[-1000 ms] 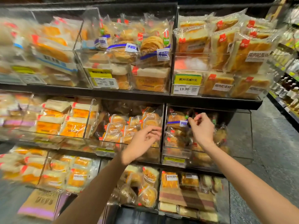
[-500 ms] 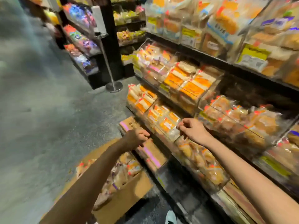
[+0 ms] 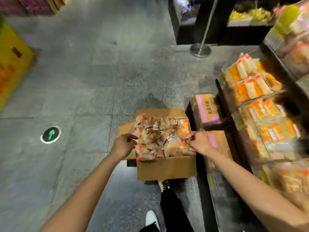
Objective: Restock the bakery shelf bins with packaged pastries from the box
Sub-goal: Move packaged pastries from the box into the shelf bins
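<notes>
Cardboard box (image 3: 166, 168) now underfoot — both hands off shelf bins (image 3: 254, 84), over pastries (image 3: 160, 138).

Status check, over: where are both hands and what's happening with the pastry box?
Left hand at box's left edge, right hand at its right, both empty, fingers loosely curled. Open box on floor, full of packaged pastries. Nothing blocking.

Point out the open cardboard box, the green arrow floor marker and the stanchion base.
cardboard box (image 3: 166, 168), head view, plain front wall.
green arrow floor marker (image 3: 50, 134), head view, arrow centre.
stanchion base (image 3: 200, 50), head view, round metal foot.
</notes>
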Available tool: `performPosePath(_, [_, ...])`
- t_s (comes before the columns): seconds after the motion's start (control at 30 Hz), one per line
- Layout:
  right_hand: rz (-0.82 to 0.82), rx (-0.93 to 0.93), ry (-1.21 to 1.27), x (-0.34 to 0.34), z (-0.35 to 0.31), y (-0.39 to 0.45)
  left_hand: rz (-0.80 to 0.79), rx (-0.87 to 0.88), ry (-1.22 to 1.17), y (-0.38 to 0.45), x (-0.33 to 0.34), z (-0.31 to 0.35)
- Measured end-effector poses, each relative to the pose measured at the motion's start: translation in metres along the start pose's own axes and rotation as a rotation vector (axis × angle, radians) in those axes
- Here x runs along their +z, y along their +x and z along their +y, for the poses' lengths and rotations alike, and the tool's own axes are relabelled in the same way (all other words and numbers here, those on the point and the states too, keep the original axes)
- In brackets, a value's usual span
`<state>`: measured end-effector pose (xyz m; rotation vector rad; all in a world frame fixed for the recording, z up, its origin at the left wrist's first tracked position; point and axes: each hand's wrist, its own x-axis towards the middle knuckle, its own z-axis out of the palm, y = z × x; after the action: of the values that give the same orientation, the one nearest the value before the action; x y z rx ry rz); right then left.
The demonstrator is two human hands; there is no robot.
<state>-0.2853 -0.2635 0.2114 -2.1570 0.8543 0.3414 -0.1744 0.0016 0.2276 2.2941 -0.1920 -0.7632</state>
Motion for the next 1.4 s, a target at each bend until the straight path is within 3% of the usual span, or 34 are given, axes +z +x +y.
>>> performPosePath(0.37, [-0.183, 0.243, 0.069, 0.13, 0.01, 0.219, 0.139, -0.271, -0.52, 0.145, 0.049, -0.064])
performPosePath(0.7, [-0.243, 0.311, 0.042, 0.218, 0.021, 0.367, 0.236, -0.462, -0.653, 0.259, 0.095, -0.122])
performPosePath(1.03, [-0.192, 0.41, 0.149, 0.255, 0.036, 0.39, 0.221, -0.57, -0.587, 0.285, 0.12, -0.16])
performPosePath(1.23, [-0.216, 0.276, 0.167, 0.245, 0.038, 0.376, 0.176, -0.571, -0.571, 0.287, 0.12, -0.15])
performPosePath(1.4, [-0.494, 0.048, 0.399, 0.217, 0.015, 0.333, 0.066, -0.569, -0.517, 0.278, 0.115, -0.136])
